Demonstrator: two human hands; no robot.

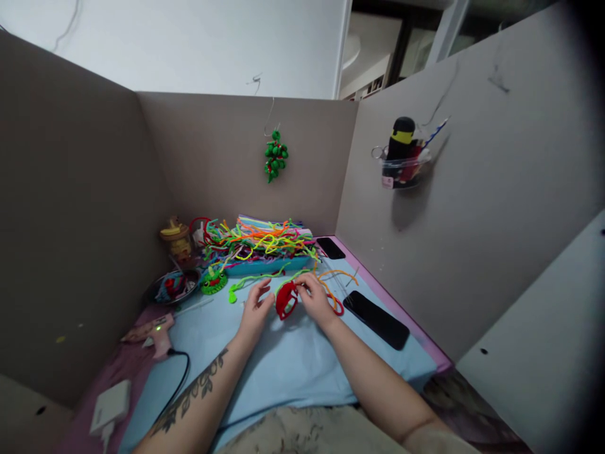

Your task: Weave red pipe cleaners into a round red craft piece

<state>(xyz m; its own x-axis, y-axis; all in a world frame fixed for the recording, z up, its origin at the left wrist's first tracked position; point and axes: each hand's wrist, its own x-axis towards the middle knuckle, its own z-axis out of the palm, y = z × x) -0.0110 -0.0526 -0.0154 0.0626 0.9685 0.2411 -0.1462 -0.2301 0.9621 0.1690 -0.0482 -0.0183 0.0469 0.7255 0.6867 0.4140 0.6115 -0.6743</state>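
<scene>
A red fuzzy piece of bent pipe cleaner (285,301), curved with a gap in its middle, is held up over the blue cloth (288,372). My right hand (312,297) pinches its upper right edge between thumb and fingers. On its other side is my left hand (258,305), fingers curved and apart, with the thumb close to the red piece; whether they touch is unclear. Behind both hands lie green pipe cleaners (258,277). An orange pipe cleaner (338,275) and a red loop (337,306) lie right of my right hand.
A blue tray (269,266) heaped with colourful pipe cleaners stands at the back. Left are a green frog-like piece (214,281), a dark bowl (155,290), a pink glue gun (161,334) and a white power block (111,403). Two phones (377,319) (331,248) lie right.
</scene>
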